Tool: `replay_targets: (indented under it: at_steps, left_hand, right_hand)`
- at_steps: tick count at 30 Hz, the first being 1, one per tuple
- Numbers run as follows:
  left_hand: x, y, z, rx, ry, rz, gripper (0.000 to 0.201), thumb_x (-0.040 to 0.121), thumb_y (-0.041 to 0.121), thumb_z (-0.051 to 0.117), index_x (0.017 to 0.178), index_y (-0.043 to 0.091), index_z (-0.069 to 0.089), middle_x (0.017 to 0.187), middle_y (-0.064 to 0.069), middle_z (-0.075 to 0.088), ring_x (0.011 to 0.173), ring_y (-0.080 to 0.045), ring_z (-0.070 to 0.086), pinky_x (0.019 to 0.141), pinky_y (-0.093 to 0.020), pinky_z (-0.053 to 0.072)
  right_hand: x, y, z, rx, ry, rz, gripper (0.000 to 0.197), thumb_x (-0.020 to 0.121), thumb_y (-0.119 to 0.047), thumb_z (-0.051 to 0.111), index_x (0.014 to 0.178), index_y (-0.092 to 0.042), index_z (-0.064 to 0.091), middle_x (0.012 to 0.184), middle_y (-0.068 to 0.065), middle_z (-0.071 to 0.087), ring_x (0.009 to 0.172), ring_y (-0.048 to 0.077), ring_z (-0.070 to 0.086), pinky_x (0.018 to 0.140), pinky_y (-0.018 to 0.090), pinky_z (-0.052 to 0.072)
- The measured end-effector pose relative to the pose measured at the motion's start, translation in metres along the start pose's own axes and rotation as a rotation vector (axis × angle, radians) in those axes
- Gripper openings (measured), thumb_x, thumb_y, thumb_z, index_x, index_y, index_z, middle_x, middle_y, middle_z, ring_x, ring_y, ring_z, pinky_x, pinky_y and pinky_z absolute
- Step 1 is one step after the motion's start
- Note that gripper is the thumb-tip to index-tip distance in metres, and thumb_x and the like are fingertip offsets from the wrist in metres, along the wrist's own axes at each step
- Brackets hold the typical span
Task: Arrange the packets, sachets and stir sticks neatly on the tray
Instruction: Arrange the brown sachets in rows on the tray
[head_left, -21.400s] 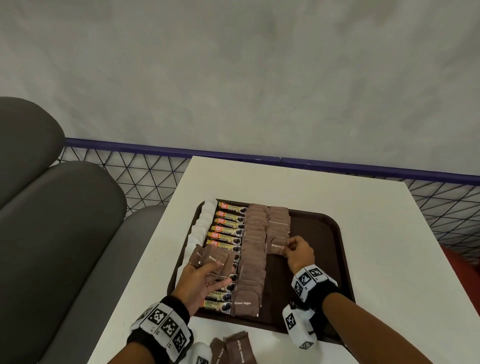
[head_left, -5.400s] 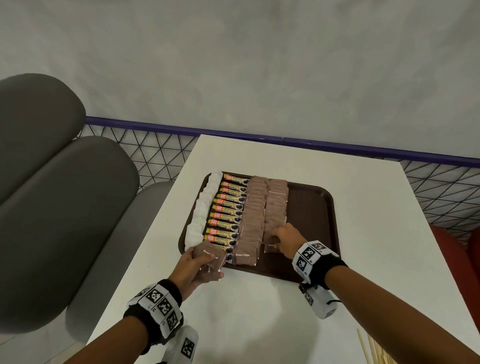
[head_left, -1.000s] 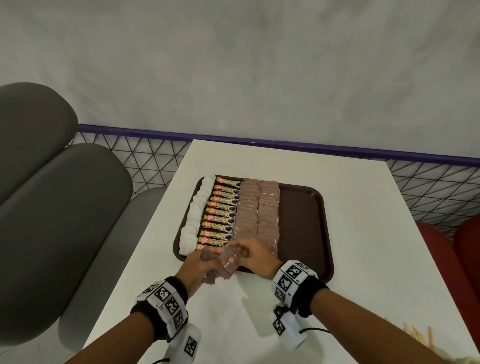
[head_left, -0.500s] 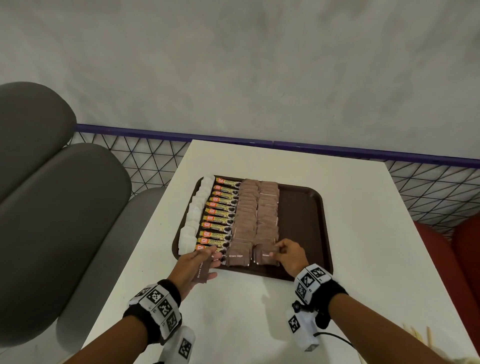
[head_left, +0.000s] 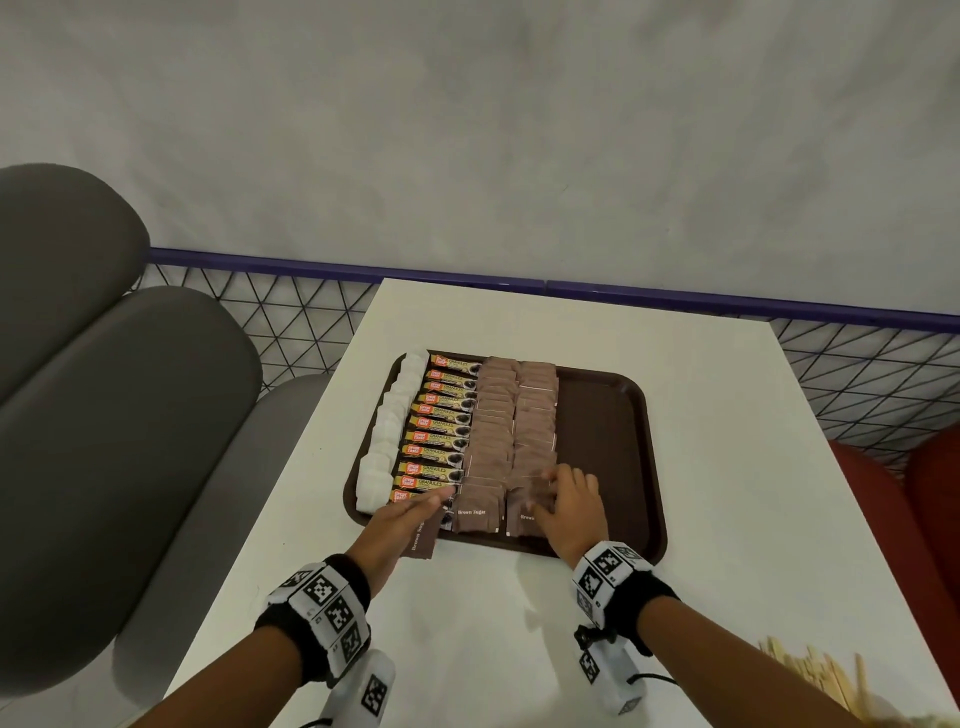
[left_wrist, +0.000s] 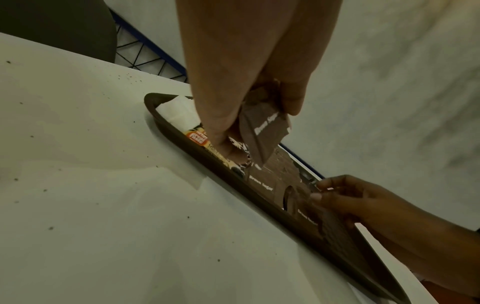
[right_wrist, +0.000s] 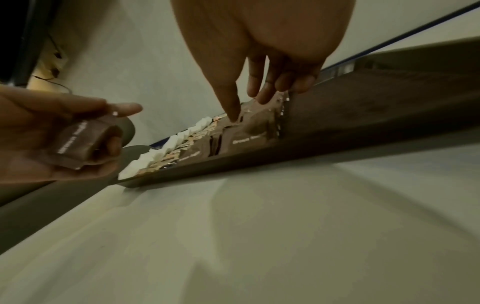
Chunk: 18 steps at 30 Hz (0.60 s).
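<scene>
A brown tray (head_left: 597, 441) holds a column of white sachets (head_left: 387, 441), a column of coffee granule sticks (head_left: 441, 421) and two columns of brown sugar sachets (head_left: 498, 415). My left hand (head_left: 431, 506) hovers at the tray's near left corner and grips a few brown sugar sachets (left_wrist: 262, 131), which also show in the right wrist view (right_wrist: 75, 142). My right hand (head_left: 558, 488) lies with fingers (right_wrist: 259, 96) spread and pressing on the near end of the right brown column. Wooden stir sticks (head_left: 810, 675) lie on the table at the near right.
The white table (head_left: 727, 467) extends around the tray, whose right half is bare. A grey padded seat (head_left: 104, 415) stands at the left, a red seat (head_left: 924, 493) at the right, and a blue-railed mesh fence (head_left: 291, 312) runs behind.
My right hand took a sachet from my left hand's stack, set it at the near end of the right brown column, and now presses flat on it. The left hand barely moved.
</scene>
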<state>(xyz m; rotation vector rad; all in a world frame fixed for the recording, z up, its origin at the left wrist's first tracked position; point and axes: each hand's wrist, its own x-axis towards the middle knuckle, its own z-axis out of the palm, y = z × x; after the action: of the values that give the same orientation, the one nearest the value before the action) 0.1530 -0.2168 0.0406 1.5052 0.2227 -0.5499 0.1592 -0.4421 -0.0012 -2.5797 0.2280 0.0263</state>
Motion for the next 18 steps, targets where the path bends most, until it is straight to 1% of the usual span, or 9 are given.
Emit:
replay_targets:
  at_steps: [2,3,5,7,10,13,14,16,18]
  left_hand:
    - [0.001,0.002,0.003,0.012,-0.013,0.010,0.025,0.095,0.024,0.048,0.116,0.026,0.061,0.112,0.015,0.061,0.105,-0.002,0.054,0.082,-0.020,0.046]
    - [0.002,0.003,0.004,0.012,-0.013,0.013,0.025,0.095,0.022,0.049,0.117,0.025,0.061,0.113,0.013,0.061,0.106,-0.004,0.055,0.081,-0.020,0.046]
    - [0.005,0.002,0.006,0.012,-0.010,0.015,0.025,0.094,0.020,0.051,0.117,0.023,0.062,0.118,0.006,0.063,0.111,-0.012,0.056,0.087,-0.025,0.047]
    - [0.007,0.002,0.008,0.021,-0.018,0.015,0.026,0.093,0.019,0.054,0.117,0.022,0.063,0.122,-0.002,0.063,0.116,-0.019,0.056,0.093,-0.031,0.045]
    - [0.008,0.004,0.014,0.008,-0.033,0.021,0.024,0.092,0.015,0.055,0.113,0.020,0.064,0.121,-0.006,0.064,0.113,-0.022,0.058,0.085,-0.027,0.048]
    - [0.011,0.003,0.015,0.011,-0.031,0.026,0.013,0.090,0.016,0.058,0.095,0.011,0.069,0.129,-0.002,0.058,0.118,-0.024,0.056,0.085,-0.030,0.047]
    - [0.012,0.002,0.015,0.009,-0.027,0.024,0.013,0.089,0.016,0.059,0.095,0.008,0.068,0.130,-0.002,0.057,0.117,-0.024,0.056,0.086,-0.032,0.046]
    - [0.011,0.003,0.014,-0.030,-0.033,0.014,0.019,0.090,0.015,0.058,0.108,0.011,0.063,0.117,-0.005,0.063,0.104,-0.022,0.061,0.080,-0.033,0.050]
    - [0.010,0.004,0.013,-0.080,-0.051,0.011,0.021,0.090,0.011,0.057,0.111,0.012,0.061,0.100,-0.007,0.069,0.092,-0.020,0.063,0.070,-0.030,0.053]
  right_hand:
    - [-0.004,-0.011,-0.001,0.146,-0.013,-0.067,0.026,0.085,-0.031,0.061,0.107,-0.020,0.051,0.100,-0.008,0.048,0.098,0.008,0.036,0.088,0.025,0.040]
    - [-0.006,-0.018,-0.002,0.234,-0.043,-0.097,0.023,0.085,-0.030,0.060,0.104,-0.021,0.052,0.098,-0.007,0.049,0.097,0.009,0.038,0.086,0.024,0.041]
    - [-0.007,-0.030,-0.001,0.422,-0.126,-0.140,0.021,0.083,-0.034,0.062,0.099,-0.025,0.053,0.092,-0.004,0.052,0.093,0.012,0.045,0.081,0.023,0.040]
    - [-0.010,-0.041,0.001,0.547,-0.194,-0.175,0.023,0.079,-0.037,0.066,0.097,-0.026,0.056,0.086,-0.006,0.053,0.082,0.007,0.050,0.074,0.019,0.040]
    - [-0.015,-0.054,0.004,0.713,-0.300,-0.157,0.017,0.081,-0.016,0.068,0.095,-0.017,0.059,0.080,-0.007,0.053,0.066,-0.007,0.049,0.065,0.011,0.041]
    - [-0.016,-0.059,0.009,0.780,-0.327,-0.147,0.013,0.082,-0.007,0.066,0.089,-0.016,0.060,0.081,0.004,0.055,0.062,-0.003,0.046,0.065,0.012,0.040]
    - [-0.016,-0.059,0.010,0.785,-0.333,-0.142,0.014,0.083,-0.006,0.065,0.086,-0.019,0.061,0.081,0.005,0.055,0.062,-0.003,0.046,0.065,0.012,0.040]
    - [-0.015,-0.057,0.010,0.791,-0.333,-0.106,0.021,0.084,-0.005,0.063,0.081,-0.025,0.059,0.076,-0.001,0.055,0.064,-0.002,0.046,0.064,0.010,0.040]
    - [-0.015,-0.053,0.007,0.807,-0.303,-0.066,0.023,0.085,-0.005,0.061,0.079,-0.026,0.056,0.074,-0.007,0.052,0.068,0.000,0.046,0.065,0.009,0.040]
